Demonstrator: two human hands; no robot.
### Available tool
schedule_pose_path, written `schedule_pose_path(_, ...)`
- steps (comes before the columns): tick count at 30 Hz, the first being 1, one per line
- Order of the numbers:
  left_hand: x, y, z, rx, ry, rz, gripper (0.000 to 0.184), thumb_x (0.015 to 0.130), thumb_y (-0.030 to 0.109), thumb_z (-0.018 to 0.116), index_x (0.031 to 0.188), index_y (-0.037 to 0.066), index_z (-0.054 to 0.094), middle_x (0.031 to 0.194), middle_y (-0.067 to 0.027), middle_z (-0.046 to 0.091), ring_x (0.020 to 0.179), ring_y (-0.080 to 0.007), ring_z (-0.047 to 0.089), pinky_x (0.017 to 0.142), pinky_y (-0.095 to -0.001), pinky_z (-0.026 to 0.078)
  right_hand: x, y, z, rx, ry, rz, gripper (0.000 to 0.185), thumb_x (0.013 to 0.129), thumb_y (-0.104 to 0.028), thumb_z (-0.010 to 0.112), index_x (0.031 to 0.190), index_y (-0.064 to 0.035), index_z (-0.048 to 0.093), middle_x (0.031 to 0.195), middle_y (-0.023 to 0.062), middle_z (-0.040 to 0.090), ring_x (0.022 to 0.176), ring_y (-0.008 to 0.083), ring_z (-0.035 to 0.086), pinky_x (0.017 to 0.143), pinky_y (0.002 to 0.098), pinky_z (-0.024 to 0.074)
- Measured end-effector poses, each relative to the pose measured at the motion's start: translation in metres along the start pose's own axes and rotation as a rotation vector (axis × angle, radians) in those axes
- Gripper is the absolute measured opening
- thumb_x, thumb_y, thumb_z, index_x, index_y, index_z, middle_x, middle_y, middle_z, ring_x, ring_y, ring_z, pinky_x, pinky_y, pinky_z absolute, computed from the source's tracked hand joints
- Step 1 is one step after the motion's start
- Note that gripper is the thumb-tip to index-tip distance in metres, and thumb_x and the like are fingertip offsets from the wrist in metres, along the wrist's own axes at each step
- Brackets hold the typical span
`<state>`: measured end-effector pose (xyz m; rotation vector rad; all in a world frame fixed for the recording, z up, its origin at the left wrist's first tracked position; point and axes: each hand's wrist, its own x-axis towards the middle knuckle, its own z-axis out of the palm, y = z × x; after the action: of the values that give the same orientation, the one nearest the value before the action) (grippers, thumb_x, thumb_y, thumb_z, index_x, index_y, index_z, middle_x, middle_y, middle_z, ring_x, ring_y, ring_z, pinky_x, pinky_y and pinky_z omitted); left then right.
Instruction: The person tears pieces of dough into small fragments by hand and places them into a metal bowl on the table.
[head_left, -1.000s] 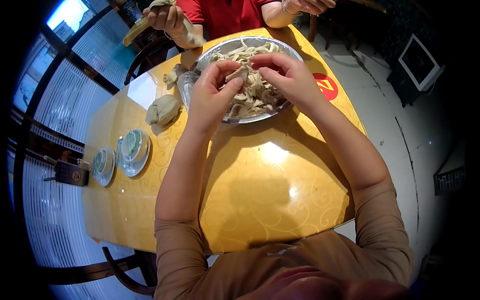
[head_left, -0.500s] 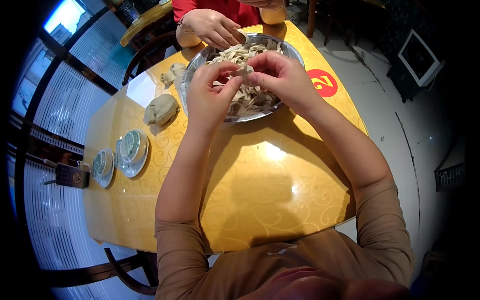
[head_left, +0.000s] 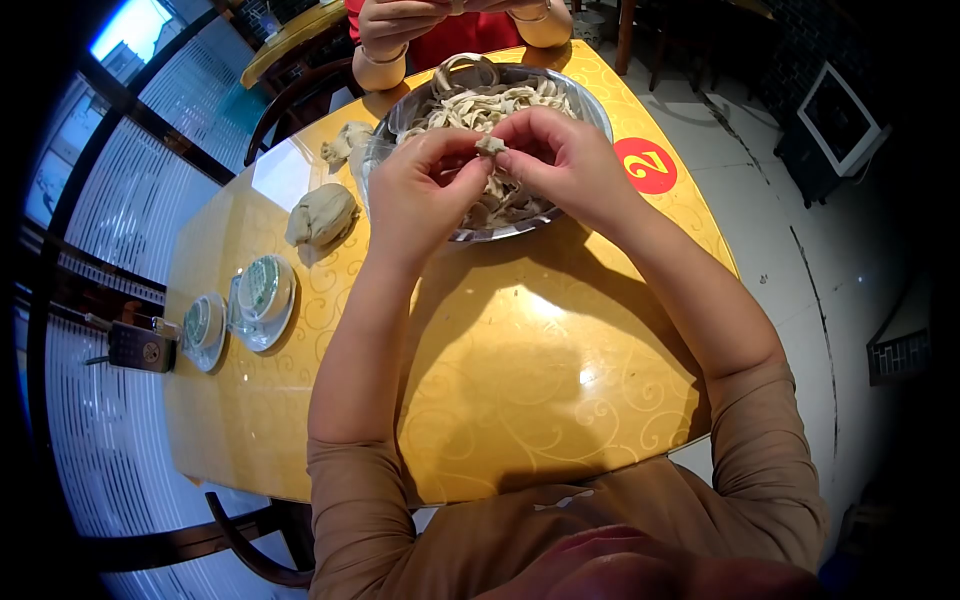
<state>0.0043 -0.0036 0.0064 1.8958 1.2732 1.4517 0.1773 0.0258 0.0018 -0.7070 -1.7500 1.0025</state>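
My left hand [head_left: 418, 190] and my right hand [head_left: 566, 165] meet above the near part of a wide metal bowl [head_left: 500, 234]. Between both thumbs and fingertips I pinch a small pale, dough-like piece [head_left: 490, 145]. The bowl is heaped with beige strips [head_left: 500, 104] that look like torn or cut dough; my hands cover part of them. A looped strip [head_left: 464, 70] stands up at the far rim. Clear plastic [head_left: 372, 165] hangs over the bowl's left edge.
Two pale lumps, one larger [head_left: 322, 216] and one smaller [head_left: 346, 143], lie left of the bowl. Wrapped dish sets [head_left: 264, 290] stand at the table's left. A red number sticker [head_left: 644, 165] is at the right. Across the table, a person in red [head_left: 452, 40] holds something small.
The other person's hand has lifted from the bowl and come up to their other hand. A looped strip now shows at the far rim. My hands stay nearly in place, still pinching the piece.
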Motion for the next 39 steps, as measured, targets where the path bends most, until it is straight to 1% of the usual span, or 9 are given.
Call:
schedule_pose_path(7, -0.003, 0.008, 0.000, 0.042, -0.005, -0.024, 0.017, 0.081, 0.003, 0.066, 0.097, -0.002, 0.067, 0.078, -0.0032, 0.068, 0.073, -0.0059, 0.063, 0.066, -0.0194, 0.050, -0.002, -0.001, 0.001, -0.106, 0.013, -0.040, 0.017, 0.082, -0.014, 0.065, 0.094, -0.0013, 0.063, 0.077, 0.0054, 0.066, 0.068, 0.0099, 0.062, 0.061, 0.0252, 0.0497)
schedule_pose_path(10, -0.005, 0.004, 0.007, 0.074, 0.072, 0.053, 0.016, 0.076, 0.009, 0.068, 0.091, 0.003, 0.069, 0.075, -0.0065, 0.068, 0.064, -0.0100, 0.064, 0.060, -0.0231, 0.052, -0.003, -0.001, 0.004, -0.188, 0.064, -0.127, 0.017, 0.080, -0.014, 0.065, 0.092, -0.0016, 0.063, 0.076, 0.0077, 0.066, 0.066, 0.0132, 0.062, 0.060, 0.0266, 0.0498)
schedule_pose_path(15, -0.009, 0.003, 0.016, 0.179, 0.154, 0.144, 0.015, 0.074, 0.004, 0.064, 0.089, 0.003, 0.066, 0.074, -0.0086, 0.065, 0.062, -0.0146, 0.064, 0.059, -0.0260, 0.051, -0.005, 0.003, 0.009, -0.242, 0.126, -0.225, 0.017, 0.077, -0.012, 0.065, 0.090, -0.0024, 0.062, 0.073, 0.0100, 0.063, 0.063, 0.0169, 0.061, 0.059, 0.0278, 0.0497)
schedule_pose_path(18, -0.010, 0.003, 0.017, 0.215, 0.185, 0.182, 0.015, 0.074, 0.003, 0.062, 0.088, 0.003, 0.065, 0.074, -0.0091, 0.064, 0.063, -0.0162, 0.063, 0.059, -0.0272, 0.051, -0.007, 0.000, 0.008, -0.267, 0.083, -0.154, 0.017, 0.080, -0.010, 0.064, 0.094, -0.0012, 0.062, 0.079, 0.0041, 0.063, 0.067, 0.0079, 0.058, 0.063, 0.0234, 0.0489)
schedule_pose_path(22, -0.010, 0.004, 0.018, 0.206, 0.194, 0.159, 0.016, 0.073, 0.003, 0.062, 0.089, 0.002, 0.065, 0.074, -0.0100, 0.064, 0.062, -0.0163, 0.063, 0.059, -0.0274, 0.051, -0.006, 0.001, 0.007, -0.245, 0.066, -0.144, 0.017, 0.080, -0.010, 0.064, 0.094, -0.0012, 0.062, 0.079, 0.0036, 0.063, 0.067, 0.0070, 0.057, 0.063, 0.0230, 0.0484)
schedule_pose_path(27, -0.009, 0.002, 0.018, 0.038, 0.138, 0.082, 0.016, 0.078, 0.004, 0.063, 0.093, 0.001, 0.066, 0.078, -0.0082, 0.066, 0.065, -0.0118, 0.063, 0.059, -0.0244, 0.050, -0.005, -0.002, 0.003, -0.211, 0.067, -0.053, 0.017, 0.080, -0.009, 0.063, 0.095, -0.0013, 0.062, 0.079, 0.0010, 0.061, 0.069, 0.0049, 0.056, 0.063, 0.0212, 0.0473)
schedule_pose_path(31, -0.006, -0.002, 0.012, -0.121, 0.041, 0.017, 0.017, 0.081, 0.006, 0.064, 0.096, 0.001, 0.066, 0.080, -0.0055, 0.067, 0.066, -0.0073, 0.062, 0.059, -0.0215, 0.049, -0.001, 0.005, 0.001, -0.066, 0.066, -0.046, 0.019, 0.076, -0.013, 0.063, 0.092, -0.0035, 0.062, 0.072, 0.0041, 0.063, 0.063, 0.0093, 0.058, 0.060, 0.0249, 0.0482)
schedule_pose_path(34, -0.006, 0.001, 0.006, -0.194, -0.024, -0.032, 0.017, 0.085, 0.004, 0.060, 0.101, -0.002, 0.064, 0.084, -0.0022, 0.065, 0.075, -0.0048, 0.060, 0.069, -0.0187, 0.049, -0.001, 0.007, 0.000, -0.089, 0.055, -0.090, 0.019, 0.076, -0.013, 0.062, 0.092, -0.0036, 0.063, 0.073, 0.0034, 0.063, 0.064, 0.0090, 0.058, 0.060, 0.0246, 0.0482)
schedule_pose_path(39, -0.007, 0.002, 0.008, -0.046, 0.023, -0.037, 0.017, 0.084, 0.000, 0.056, 0.099, -0.001, 0.064, 0.084, -0.0013, 0.064, 0.073, -0.0040, 0.057, 0.066, -0.0180, 0.047, -0.001, 0.007, 0.001, -0.071, 0.043, -0.071, 0.019, 0.077, -0.013, 0.063, 0.093, -0.0037, 0.063, 0.076, 0.0036, 0.063, 0.066, 0.0089, 0.058, 0.063, 0.0243, 0.0491)
